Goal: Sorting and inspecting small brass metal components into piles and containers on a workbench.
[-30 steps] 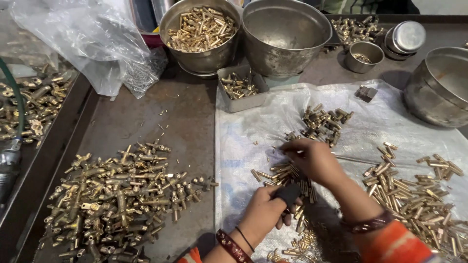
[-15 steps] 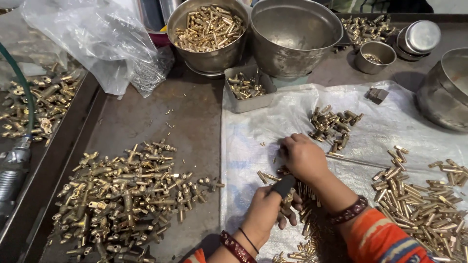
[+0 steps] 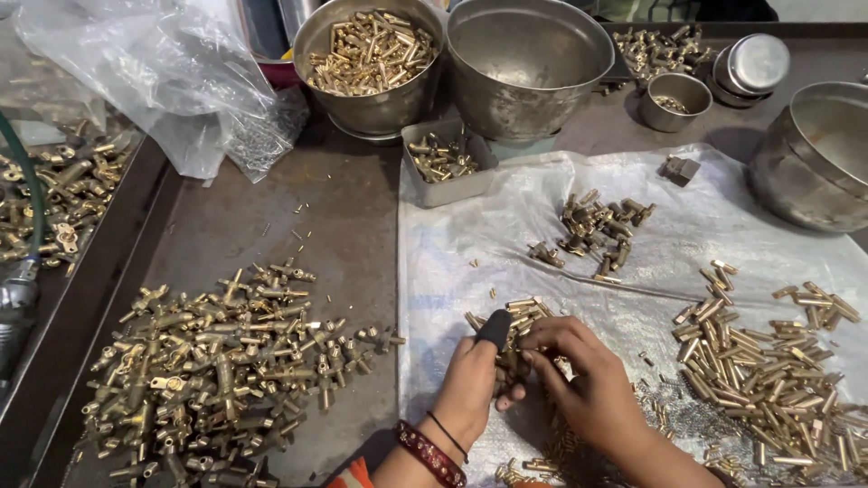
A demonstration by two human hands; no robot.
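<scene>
Head view: left hand (image 3: 470, 384), black thumb cap, and right hand (image 3: 588, 384) now together, both gripping small brass fitting (image 3: 511, 361) over clear plastic sheet (image 3: 506, 235); right hand drawn nearer, assembly engaged.

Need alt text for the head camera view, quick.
Both hands, left hand and right hand, meet over small brass parts on a plastic sheet. A pile of brass fittings lies left; steel bowls stand behind.
</scene>
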